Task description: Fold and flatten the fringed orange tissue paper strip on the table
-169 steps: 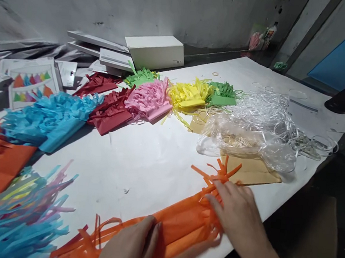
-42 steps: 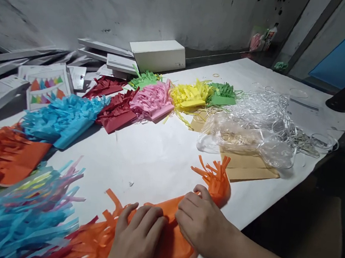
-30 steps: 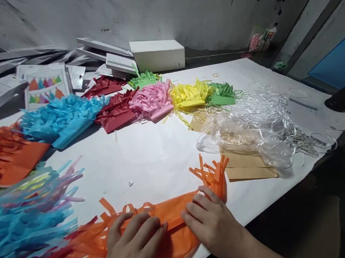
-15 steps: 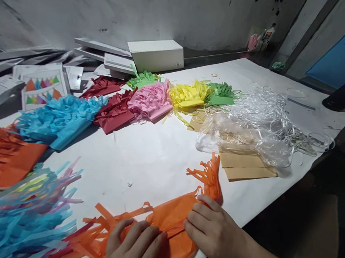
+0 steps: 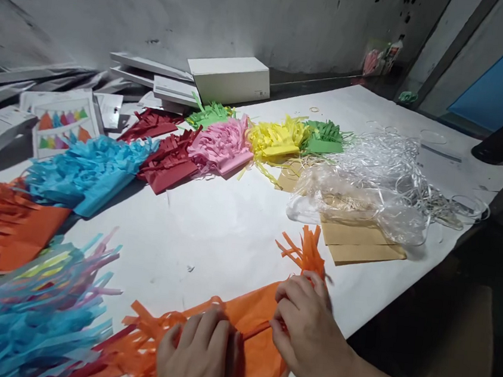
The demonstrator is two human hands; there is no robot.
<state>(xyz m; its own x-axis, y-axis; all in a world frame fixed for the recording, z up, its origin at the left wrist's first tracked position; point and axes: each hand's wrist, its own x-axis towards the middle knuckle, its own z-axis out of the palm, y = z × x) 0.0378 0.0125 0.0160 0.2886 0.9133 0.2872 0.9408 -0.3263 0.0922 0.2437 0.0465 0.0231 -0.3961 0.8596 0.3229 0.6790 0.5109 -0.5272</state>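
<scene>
Two bare hands work a strip of orange tissue point(image 5: 255, 321) at the near edge of a table point(image 5: 229, 228) covered in white paper. The tissue is thin and crinkled, its solid middle band lying flat between the hands, both ends cut into narrow fringe that curls and sticks up. The left hand point(image 5: 197, 360) lies palm down on the band, fingers together and pressing it to the table. The right hand point(image 5: 303, 332), wrist angled in from the right, curls its fingers and pinches a fold of the tissue just below the fringed tip. Behind them, fringed tissue bundles lie in a loose arc: blue point(image 5: 86, 171), dark red point(image 5: 168, 162), pink point(image 5: 222, 146), yellow point(image 5: 274, 140) and green point(image 5: 324, 137). A crumpled clear plastic bag point(image 5: 358, 203) rests on flat brown card point(image 5: 362, 245), beside a tangle of glossy clear ribbon point(image 5: 393, 161). A plain white box point(image 5: 229, 78) sits against the grey wall
</scene>
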